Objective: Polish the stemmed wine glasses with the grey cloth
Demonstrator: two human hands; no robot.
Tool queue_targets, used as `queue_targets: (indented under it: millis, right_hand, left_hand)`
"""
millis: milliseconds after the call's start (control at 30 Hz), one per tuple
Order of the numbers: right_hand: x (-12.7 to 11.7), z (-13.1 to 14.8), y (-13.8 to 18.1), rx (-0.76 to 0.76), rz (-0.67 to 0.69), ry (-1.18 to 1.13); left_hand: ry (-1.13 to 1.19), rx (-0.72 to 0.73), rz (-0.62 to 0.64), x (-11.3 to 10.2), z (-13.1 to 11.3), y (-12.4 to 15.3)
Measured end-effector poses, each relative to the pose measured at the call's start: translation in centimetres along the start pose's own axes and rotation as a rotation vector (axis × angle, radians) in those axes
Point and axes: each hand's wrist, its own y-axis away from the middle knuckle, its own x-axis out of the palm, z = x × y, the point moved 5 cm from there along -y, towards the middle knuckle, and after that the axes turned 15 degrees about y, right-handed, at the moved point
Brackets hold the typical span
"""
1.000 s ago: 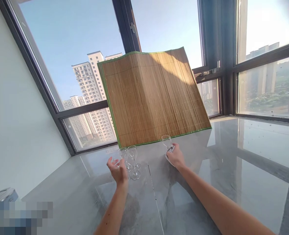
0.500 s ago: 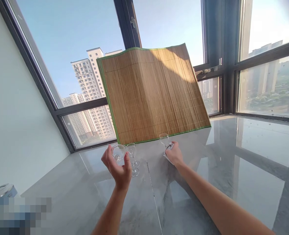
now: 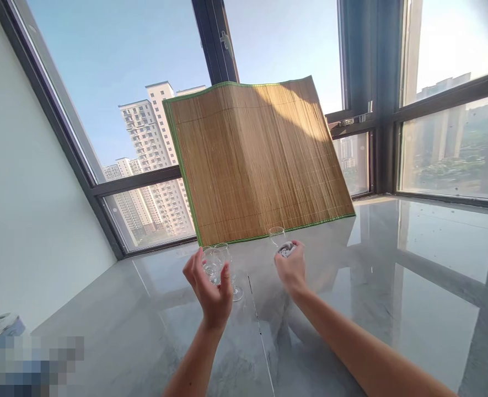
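My left hand (image 3: 211,300) is curled around a clear stemmed glass (image 3: 211,261), thumb on the right and fingers on the left. Close behind that glass, another clear stemmed glass (image 3: 224,251) overlaps it in view. A round glass foot (image 3: 237,294) shows on the floor to the right of my left thumb. My right hand (image 3: 292,271) is closed on a crumpled greyish-white cloth (image 3: 286,250). Just beyond the cloth is one more clear glass (image 3: 277,236), its lower part hidden by the cloth and my right hand.
A bamboo mat (image 3: 260,160) with green edging leans against the windows behind the glasses. Glossy grey marble tiles (image 3: 429,286) form the surface. A white wall (image 3: 28,182) rises at left, with a pale box-like object (image 3: 4,324) low beside it.
My left hand has moved slightly right and down with its glass, closer to the glass behind it. My right hand has turned and bunched the cloth up more tightly.
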Motion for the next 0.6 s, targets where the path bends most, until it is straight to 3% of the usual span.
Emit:
queue_targets:
  millis: [233,367,467,600]
  right_hand:
    - [-1.0,1.5,1.8,-0.049,-0.112,-0.146]
    - [-1.3,3.3,3.0,-0.252,-0.095,-0.227]
    - [0.2,3.8,3.5,-0.357,0.098,-0.194]
    - [4.1,2.7,4.3,-0.367,0.497,-0.067]
  left_hand:
    - [-0.069,0.032,-0.090,-1.2,-0.5,-1.3]
    - [-0.008,0.091,-0.140,-2.2,-1.3,-2.2]
    - [0.160,0.067,-0.110,-2.3,-1.8,-2.2]
    - [0.337,-0.045,0.106,-0.9,-2.4,-1.0]
